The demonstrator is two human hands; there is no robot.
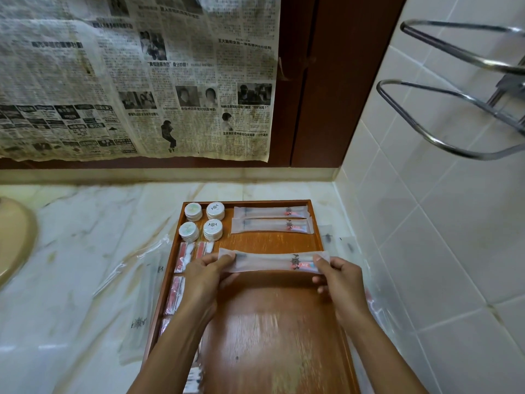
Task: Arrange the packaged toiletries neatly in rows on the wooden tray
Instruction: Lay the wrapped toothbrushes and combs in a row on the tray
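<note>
the left hand (203,275) and the right hand (339,277) each pinched one end of a long frosted packet (272,261). the grip was fingers and thumb closed on the packet's ends, with nothing else held. the packet hung flat across the wooden tray (284,322), just on the near side of the two long packets (271,218) already lying in a row at the tray's far end. four piles of round soaps (203,221) sat in the tray's far left corner, and small red and white packs (184,257) ran down its left side. more clear packets (142,297) lay on the table (71,237) left of the tray.

to do this step well, i think the hands should keep the packet level, line it up even with the two long packets, set it down just beside them, and let go of both ends together.
</note>
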